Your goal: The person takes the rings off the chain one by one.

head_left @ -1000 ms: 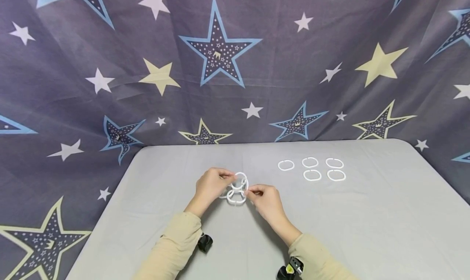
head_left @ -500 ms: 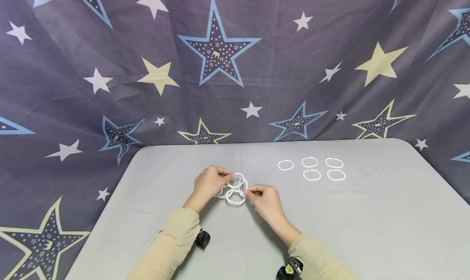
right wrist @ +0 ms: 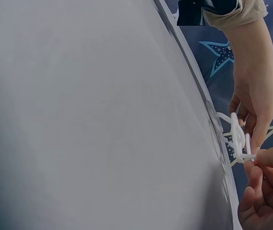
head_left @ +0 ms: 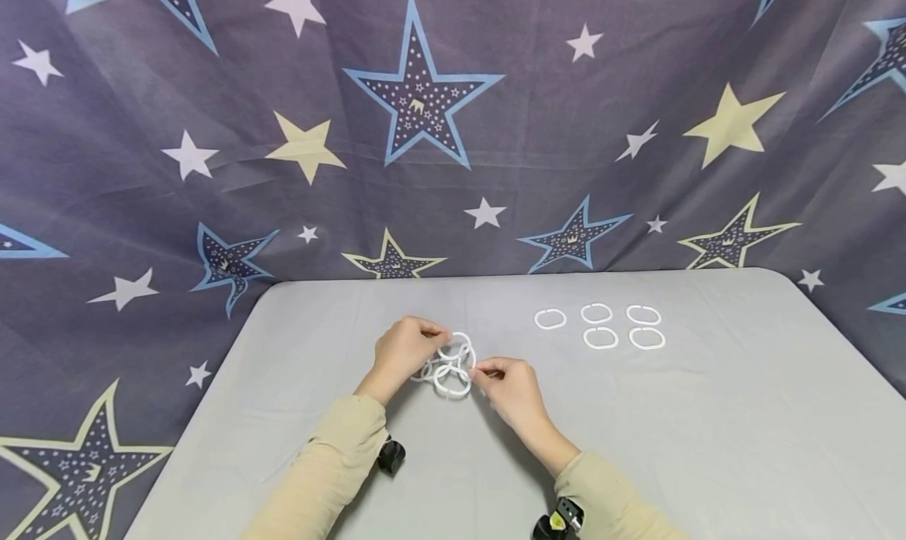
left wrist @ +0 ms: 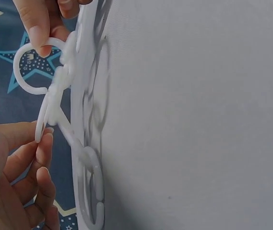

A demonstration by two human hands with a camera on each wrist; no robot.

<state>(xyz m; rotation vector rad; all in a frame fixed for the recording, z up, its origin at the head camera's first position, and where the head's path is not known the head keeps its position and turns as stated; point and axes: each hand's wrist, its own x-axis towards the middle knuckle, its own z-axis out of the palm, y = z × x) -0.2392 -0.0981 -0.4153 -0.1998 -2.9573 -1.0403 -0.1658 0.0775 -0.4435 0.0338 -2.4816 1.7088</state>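
partly hidden behind left hand [head_left: 405, 353], linked white rings [left wrist: 54, 99] overlap; count unclear.

In head view, left hand [head_left: 405, 351] hides part of linked white rings [head_left: 451, 394]; count (overlaps too tangled) untellable. Sleeves [head_left: 322, 465] cut off by bottom edge. In right wrist view, right hand [right wrist: 269, 189] cropped by right edge.

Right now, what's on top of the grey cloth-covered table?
Five loose white oval rings, right of centre. Left of them, the left hand and right hand pinch linked white rings. Table surface beneath hands and tan sleeves: covered, can't be seen.
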